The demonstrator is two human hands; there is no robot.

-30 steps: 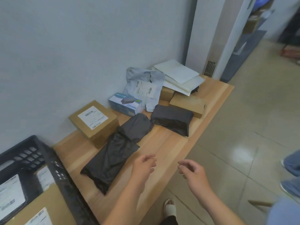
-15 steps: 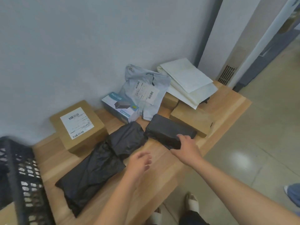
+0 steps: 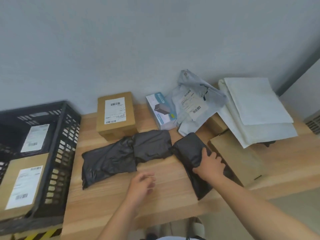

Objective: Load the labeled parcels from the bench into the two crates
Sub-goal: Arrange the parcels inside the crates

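The wooden bench [image 3: 107, 196] runs along the grey wall. A black crate [image 3: 69, 135] stands at its left end, holding a labelled carton [image 3: 22, 184] in its near part and a dark parcel [image 3: 34, 137] with a white label behind it.

On the far right of the bench is a stack of white mailers [image 3: 256, 110], overlapping the far end of a plain box [image 3: 239, 158]. Across the middle lie three black bags. The long bag [image 3: 107, 163] is on the left and its right end overlaps the middle bag [image 3: 152, 146]. The right bag [image 3: 188, 151] touches the middle bag at one corner and lies against the plain box.

Behind the bags, near the wall, stands a labelled box [image 3: 116, 115]. To its right a grey mailer [image 3: 192, 108] with a barcode label slumps beside and partly over a blue box [image 3: 161, 110].

The right hand [image 3: 210, 166] grips the right bag near its middle, with the fingers curled over the edge next to the plain box and the thumb on the near side. The bag lies on the bench, well apart from the crate.

The left hand [image 3: 142, 186] hovers over bare wood just in front of the middle bag, with its fingers loosely curled and holding nothing.
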